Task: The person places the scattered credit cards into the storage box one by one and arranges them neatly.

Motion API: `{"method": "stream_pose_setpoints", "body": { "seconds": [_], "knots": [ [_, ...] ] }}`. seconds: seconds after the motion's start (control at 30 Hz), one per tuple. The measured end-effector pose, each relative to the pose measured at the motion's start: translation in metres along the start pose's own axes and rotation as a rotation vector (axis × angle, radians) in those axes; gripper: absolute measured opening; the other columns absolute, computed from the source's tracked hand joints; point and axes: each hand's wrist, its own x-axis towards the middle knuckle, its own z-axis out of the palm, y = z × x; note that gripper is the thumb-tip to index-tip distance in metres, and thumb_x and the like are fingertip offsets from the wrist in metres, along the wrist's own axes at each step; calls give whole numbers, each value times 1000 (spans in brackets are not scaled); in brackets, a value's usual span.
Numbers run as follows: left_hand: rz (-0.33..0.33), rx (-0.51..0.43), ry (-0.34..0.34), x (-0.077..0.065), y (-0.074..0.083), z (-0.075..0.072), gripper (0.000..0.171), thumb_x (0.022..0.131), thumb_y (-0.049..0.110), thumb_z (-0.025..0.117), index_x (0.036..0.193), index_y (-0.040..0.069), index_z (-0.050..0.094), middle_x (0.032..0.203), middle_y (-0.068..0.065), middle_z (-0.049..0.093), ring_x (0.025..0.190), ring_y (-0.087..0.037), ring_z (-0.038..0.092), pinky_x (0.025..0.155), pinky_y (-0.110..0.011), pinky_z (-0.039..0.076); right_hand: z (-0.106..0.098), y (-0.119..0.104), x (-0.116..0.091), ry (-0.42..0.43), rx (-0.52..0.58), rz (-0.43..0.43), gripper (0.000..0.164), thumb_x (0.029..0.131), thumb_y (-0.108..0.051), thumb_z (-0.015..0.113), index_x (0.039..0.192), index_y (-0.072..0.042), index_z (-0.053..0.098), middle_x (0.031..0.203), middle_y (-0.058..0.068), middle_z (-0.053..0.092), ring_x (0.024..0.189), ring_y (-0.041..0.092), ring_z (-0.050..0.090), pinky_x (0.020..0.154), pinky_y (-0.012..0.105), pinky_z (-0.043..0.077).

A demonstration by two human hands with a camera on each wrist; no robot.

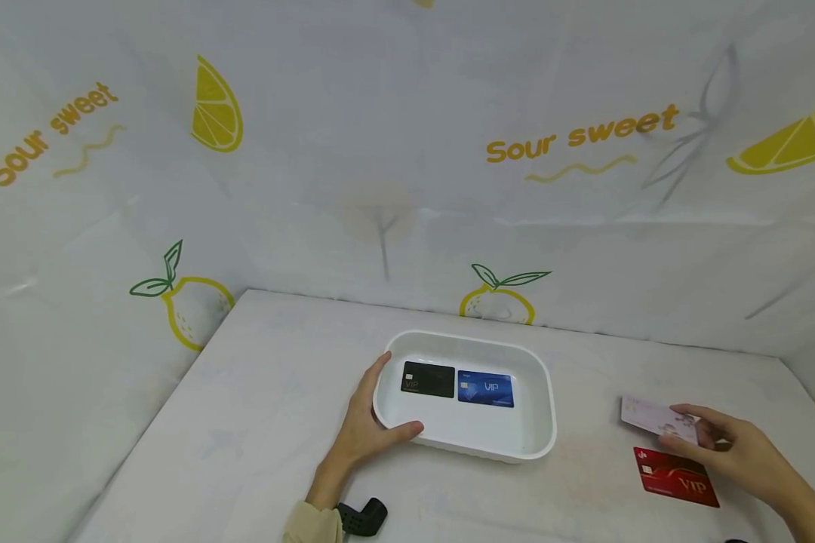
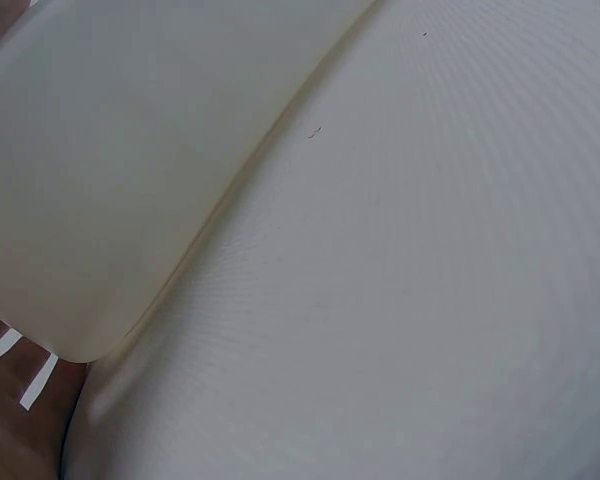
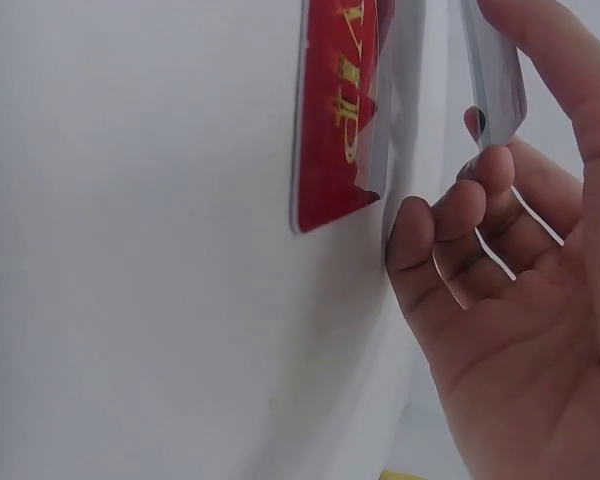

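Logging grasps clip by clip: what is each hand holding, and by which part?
The right hand pinches the pale card by the end nearest that hand; the left hand grips the white tray around its left end.

head view forward-down, wrist views close

In the head view's lower right, the right fingers (image 1: 714, 415) hide part of the pale card (image 1: 654, 416); the right wrist view's top edge cuts the red VIP card (image 3: 327, 165).

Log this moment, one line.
left hand: holds white tray; right hand: pinches pale card; in tray: black card, blue card; on table: red card
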Motion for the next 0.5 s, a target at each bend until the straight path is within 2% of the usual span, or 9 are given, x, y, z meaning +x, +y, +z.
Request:
{"method": "stream_pose_setpoints", "body": {
  "seconds": [0.1, 0.27, 0.5],
  "knots": [
    [0, -4, 0, 0, 0, 0, 113, 66, 30, 90, 161, 18, 30, 161, -13, 42, 139, -32, 50, 114, -48, 43, 3, -2, -3, 60, 15, -17, 64, 89, -36, 80, 132, 6, 59, 77, -1, 44, 69, 1, 37, 58, 26, 28],
    [0, 0, -1, 0, 0, 0, 113, 66, 31, 90, 161, 18, 30, 161, -13, 42, 140, -33, 50, 114, -49, 42, 8, -4, -7, 132, 53, -9, 61, 88, -33, 81, 130, 5, 60, 75, -2, 43, 66, 3, 37, 56, 25, 30],
    [-12, 8, -1, 0, 0, 0, 113, 66, 32, 91, 161, 20, 30, 162, -12, 41, 141, -33, 48, 115, -54, 41, 10, -10, -12, 185, 113, -38, 57, 86, -30, 83, 125, 5, 62, 73, -5, 43, 64, 4, 38, 53, 26, 29]
  ]
}}
